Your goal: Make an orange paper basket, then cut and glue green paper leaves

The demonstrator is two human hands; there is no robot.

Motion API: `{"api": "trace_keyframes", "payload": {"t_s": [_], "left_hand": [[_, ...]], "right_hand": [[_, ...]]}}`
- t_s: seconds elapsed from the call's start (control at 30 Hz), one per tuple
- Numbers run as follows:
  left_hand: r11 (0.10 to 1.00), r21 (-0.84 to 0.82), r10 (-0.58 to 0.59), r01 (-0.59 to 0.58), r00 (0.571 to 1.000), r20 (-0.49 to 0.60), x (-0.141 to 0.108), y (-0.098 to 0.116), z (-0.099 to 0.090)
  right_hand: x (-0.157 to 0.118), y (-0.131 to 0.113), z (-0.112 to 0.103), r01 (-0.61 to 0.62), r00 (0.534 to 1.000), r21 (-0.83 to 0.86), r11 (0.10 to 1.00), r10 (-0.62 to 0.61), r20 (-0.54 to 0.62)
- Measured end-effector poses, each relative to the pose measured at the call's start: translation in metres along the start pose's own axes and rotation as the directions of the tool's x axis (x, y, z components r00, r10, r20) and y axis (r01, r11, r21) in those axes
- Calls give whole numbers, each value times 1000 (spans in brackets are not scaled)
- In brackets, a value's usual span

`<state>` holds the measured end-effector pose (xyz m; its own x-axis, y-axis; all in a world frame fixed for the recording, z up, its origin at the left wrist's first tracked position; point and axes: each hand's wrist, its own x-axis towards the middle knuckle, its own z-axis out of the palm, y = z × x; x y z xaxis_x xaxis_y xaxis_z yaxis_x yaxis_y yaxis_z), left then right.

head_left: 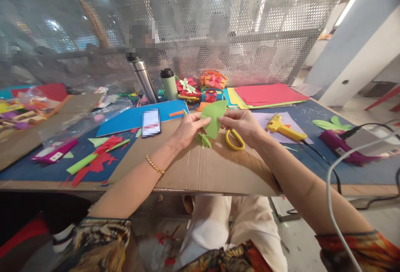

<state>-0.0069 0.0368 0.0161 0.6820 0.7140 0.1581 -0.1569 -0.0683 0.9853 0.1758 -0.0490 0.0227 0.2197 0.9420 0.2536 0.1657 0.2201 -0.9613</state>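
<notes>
A phone [151, 122] lies left of your left hand [188, 129], which pinches one edge of the green paper [215, 118], held up over the cardboard [190, 174]. A yellow scissors handle [228, 142] lies below your right hand [243, 124], which pinches the opposite edge. Light, even fingertip pressure should prevent creases. Farther right sits the glue gun [283, 129].

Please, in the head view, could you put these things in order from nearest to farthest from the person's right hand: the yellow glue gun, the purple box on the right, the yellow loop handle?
From the right hand:
1. Yellow loop handle: just below it, over the cardboard.
2. Yellow glue gun: to its right, on lilac paper.
3. Purple box: farther right, past the glue gun.
</notes>
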Motion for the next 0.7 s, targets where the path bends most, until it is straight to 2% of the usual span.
{"api": "trace_keyframes", "payload": {"t_s": [0.07, 0.13, 0.23, 0.37, 0.53, 0.7], "left_hand": [[992, 77, 101, -97, 993, -56, -1, -1, 1], [968, 141, 223, -207, 969, -106, -1, -2, 3], [939, 186, 304, -289, 951, -60, 1, -3, 3], [941, 179, 279, -286, 958, 63, 3, -9, 2], [956, 130, 252, -264, 963, 98, 1, -12, 1], [959, 135, 232, -251, 962, 142, -2, -5, 1]], "right_hand": [[1, 2, 0, 21, 999, -1, 1000, -21, -49], [2, 3, -1, 38, 995, 11, 999, -37, -89], [2, 3, -1, 47, 992, 18, 999, -45, -114], [2, 5, -2, 25, 989, 62, 998, -16, -146], [4, 10, -3, 14, 990, 149, 989, 8, -144], [4, 9, 0, 88, 990, 206, 975, -63, -124]]}}
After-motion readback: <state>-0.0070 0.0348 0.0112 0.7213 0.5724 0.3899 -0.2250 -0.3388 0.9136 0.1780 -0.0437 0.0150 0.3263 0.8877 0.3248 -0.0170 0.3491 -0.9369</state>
